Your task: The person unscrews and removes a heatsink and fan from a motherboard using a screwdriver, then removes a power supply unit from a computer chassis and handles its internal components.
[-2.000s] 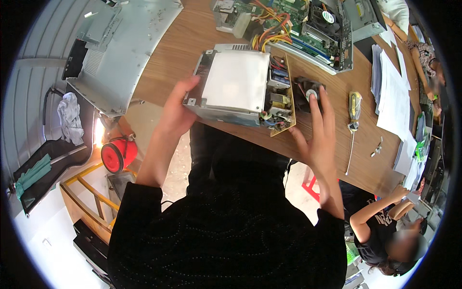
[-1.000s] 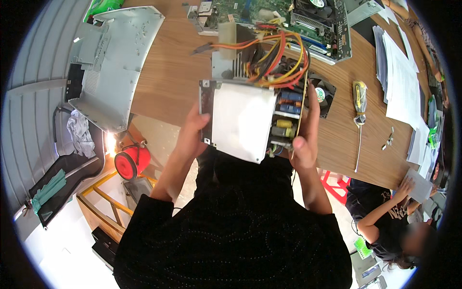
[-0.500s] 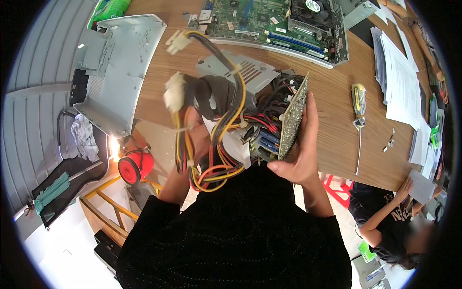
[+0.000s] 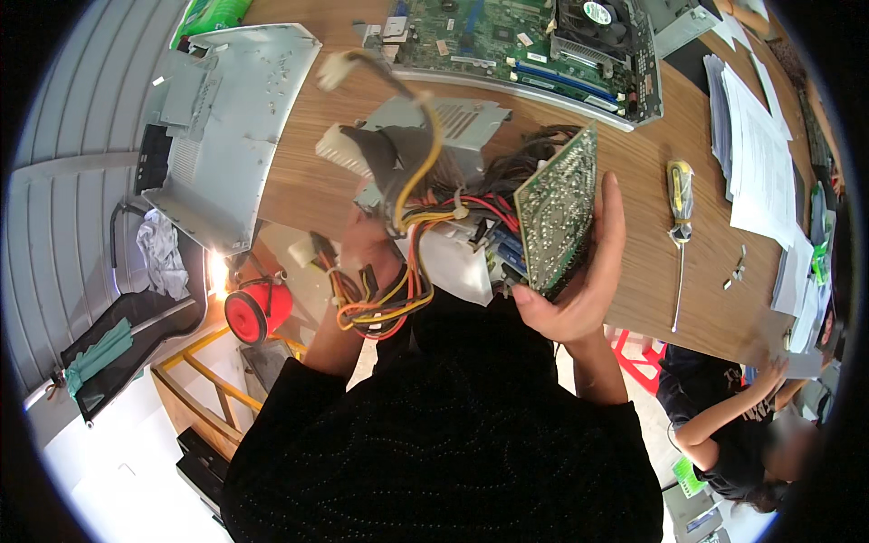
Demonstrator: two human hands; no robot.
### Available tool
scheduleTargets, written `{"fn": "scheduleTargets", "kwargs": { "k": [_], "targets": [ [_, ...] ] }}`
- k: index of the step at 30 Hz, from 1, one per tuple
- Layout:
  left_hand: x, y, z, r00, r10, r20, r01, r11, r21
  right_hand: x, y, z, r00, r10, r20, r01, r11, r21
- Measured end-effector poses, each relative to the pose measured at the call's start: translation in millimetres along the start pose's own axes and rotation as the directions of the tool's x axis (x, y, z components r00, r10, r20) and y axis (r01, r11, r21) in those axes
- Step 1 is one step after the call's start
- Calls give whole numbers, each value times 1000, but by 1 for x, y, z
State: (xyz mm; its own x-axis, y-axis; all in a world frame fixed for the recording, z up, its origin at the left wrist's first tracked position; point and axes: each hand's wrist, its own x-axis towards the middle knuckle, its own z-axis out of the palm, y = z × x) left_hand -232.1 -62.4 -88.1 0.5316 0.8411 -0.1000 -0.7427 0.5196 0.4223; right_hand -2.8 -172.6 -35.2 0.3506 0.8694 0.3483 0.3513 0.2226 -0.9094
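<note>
Over the table's near edge, in front of my body, I hold an opened computer power supply. Its green circuit board (image 4: 558, 213) stands tilted on the right, solder side showing. My right hand (image 4: 584, 303) grips that board by its right and lower edges, thumb in front. My left hand (image 4: 367, 249) is closed around the left side of the unit, partly hidden by a bundle of yellow, red and black cables (image 4: 385, 317). A bent grey metal casing (image 4: 480, 122) with slots lies behind, and a white sheet (image 4: 457, 267) shows between the hands. White plugs hang off the cables.
An open computer chassis with a motherboard (image 4: 489, 41) and fan stands at the back. Left of it lies a metal cover panel (image 4: 240, 118). To the right are a screwdriver (image 4: 679, 204), small loose parts (image 4: 738, 269) and stacked papers (image 4: 760, 172). A co-worker (image 4: 733, 434) sits at the lower right.
The circuit board has turned so its solder side faces me more, and my right hand has shifted slightly right. The cables have swung, with the lower plug dropping down and left.
</note>
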Motion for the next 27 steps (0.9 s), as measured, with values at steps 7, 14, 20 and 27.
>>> {"fn": "scheduleTargets", "kwargs": {
  "k": [7,14,20,27],
  "targets": [
    [4,2,28,999,48,0,-48,989,140,-2,10,-4,996,-79,-31,75,992,-97],
    [-4,5,27,940,-50,-338,203,877,434,3,4,-1,998,57,9,-58,989,135],
    [2,3,27,991,-58,-117,75,986,146,6,0,-6,962,212,174,-262,901,347],
    [9,4,52,954,170,-246,19,786,617,22,1,-16,987,160,16,-161,973,165]
  ]
}}
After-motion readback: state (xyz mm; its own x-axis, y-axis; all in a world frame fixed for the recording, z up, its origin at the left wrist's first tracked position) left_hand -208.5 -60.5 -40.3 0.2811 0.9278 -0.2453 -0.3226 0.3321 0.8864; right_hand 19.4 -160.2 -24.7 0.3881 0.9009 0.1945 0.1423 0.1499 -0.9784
